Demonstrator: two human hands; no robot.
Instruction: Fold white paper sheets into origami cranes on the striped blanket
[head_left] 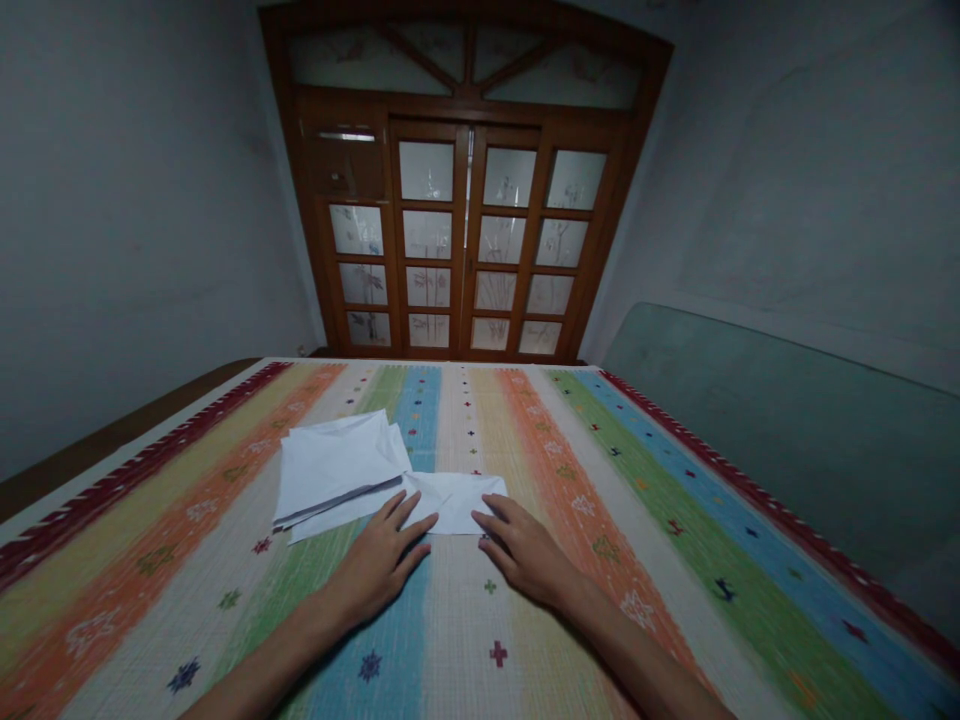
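Got a crumpled white paper sheet (337, 468) here, folded over, lying flat on a striped bedspread (457, 620), dark crease showing.

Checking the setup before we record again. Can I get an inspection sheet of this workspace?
Surface: striped woven bedcover, lying flat.
Job's things: loose white paper sheets overlapping a folded white paper.
Clutter: dark grey strip on the sheets, kind unclear.
Grippers: bare left hand and right hand, flat, palm down, at the paper's near edge.
Cables: nothing seen.
Surroundings: grey wall, wooden glazed doors, greenish panel at right.
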